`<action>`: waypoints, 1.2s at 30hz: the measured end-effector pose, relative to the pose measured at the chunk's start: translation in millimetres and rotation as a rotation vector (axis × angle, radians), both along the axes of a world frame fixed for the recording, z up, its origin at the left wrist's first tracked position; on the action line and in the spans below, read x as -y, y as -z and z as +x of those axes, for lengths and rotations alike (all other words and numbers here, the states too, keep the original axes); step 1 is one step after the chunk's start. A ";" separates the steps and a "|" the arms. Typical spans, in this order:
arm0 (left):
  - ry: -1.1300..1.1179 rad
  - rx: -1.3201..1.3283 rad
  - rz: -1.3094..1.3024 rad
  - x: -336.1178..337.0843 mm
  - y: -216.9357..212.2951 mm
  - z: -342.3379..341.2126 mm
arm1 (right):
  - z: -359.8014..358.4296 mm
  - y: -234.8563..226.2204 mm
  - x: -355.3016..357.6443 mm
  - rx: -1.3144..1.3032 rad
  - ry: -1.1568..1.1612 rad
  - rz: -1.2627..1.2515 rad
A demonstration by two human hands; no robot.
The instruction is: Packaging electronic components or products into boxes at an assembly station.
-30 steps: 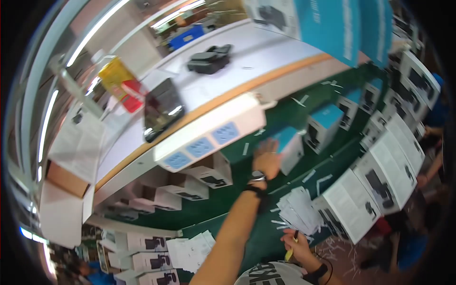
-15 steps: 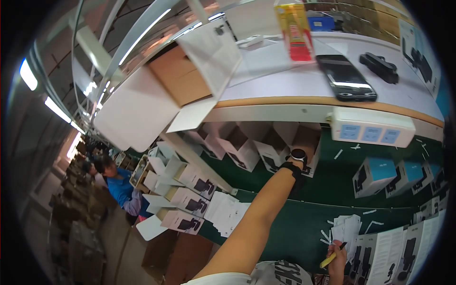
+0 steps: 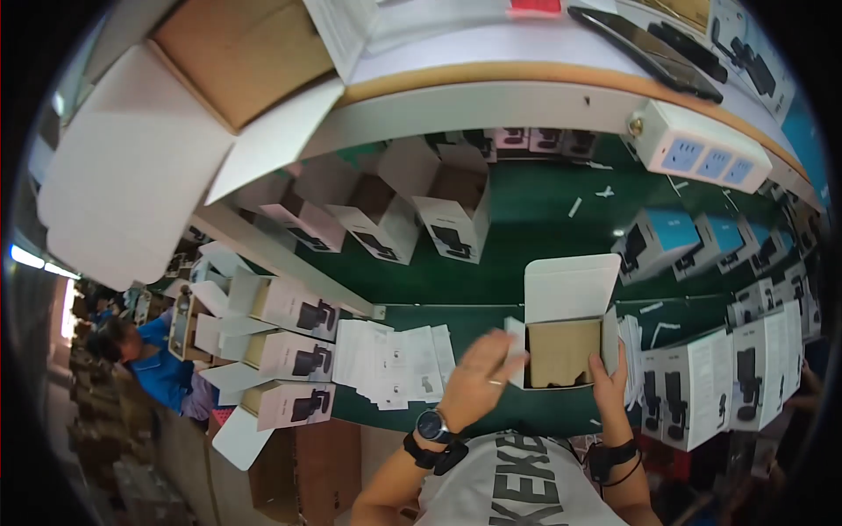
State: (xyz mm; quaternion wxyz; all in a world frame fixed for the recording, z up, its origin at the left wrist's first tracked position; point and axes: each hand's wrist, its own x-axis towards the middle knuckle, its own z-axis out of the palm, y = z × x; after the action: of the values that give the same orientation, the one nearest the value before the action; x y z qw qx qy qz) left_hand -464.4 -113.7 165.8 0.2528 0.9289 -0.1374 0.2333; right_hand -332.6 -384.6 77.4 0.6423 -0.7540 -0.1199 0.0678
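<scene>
An open white cardboard box (image 3: 566, 352) with a bare brown inside stands before me, its back flap raised. My right hand (image 3: 609, 375) grips its right side wall, thumb at the inner edge and fingers outside. Beside the left side flap (image 3: 516, 352) is my left hand (image 3: 478, 377), its fingers stretched out and slightly blurred; whether it touches the flap I cannot tell. Left of that hand lies a spread of printed white leaflets (image 3: 395, 361). Another pile of leaflets (image 3: 630, 351) shows partly behind the box's right side. No knife is visible.
Open boxes (image 3: 452, 206) line the green bench (image 3: 517, 228) under the shelf, with more boxes (image 3: 298, 355) at left. Closed boxes (image 3: 688, 386) stand at right. A power strip (image 3: 702, 149) hangs from the shelf edge, below a phone (image 3: 645, 53). A person in blue (image 3: 162, 355) is far left.
My left hand has come back from under the shelf, and an open box now stands before me. My right hand, which held a yellow-handled tool, now grips this box. The view has tilted downward.
</scene>
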 end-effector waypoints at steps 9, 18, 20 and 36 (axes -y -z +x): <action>-1.178 -0.679 -0.116 -116.6 217.2 -68.7 | -74.7 16.9 -13.4 -0.229 0.174 0.101; -0.946 -0.160 -0.679 -127.6 180.9 -105.3 | -98.8 -23.6 19.8 -0.412 -0.059 -0.048; -0.947 -0.150 -0.769 -62.8 87.4 -101.9 | -118.3 0.0 39.4 -0.508 0.002 0.081; -0.164 0.728 -0.397 24.9 -97.0 -14.7 | -130.6 22.7 46.1 -0.485 0.085 0.053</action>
State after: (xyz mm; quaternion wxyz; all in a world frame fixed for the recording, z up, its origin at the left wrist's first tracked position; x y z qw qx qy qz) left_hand -479.1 -138.6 262.8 0.3425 0.7270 -0.0957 0.5873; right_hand -463.2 -430.7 54.7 0.6742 -0.7028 0.0681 0.2166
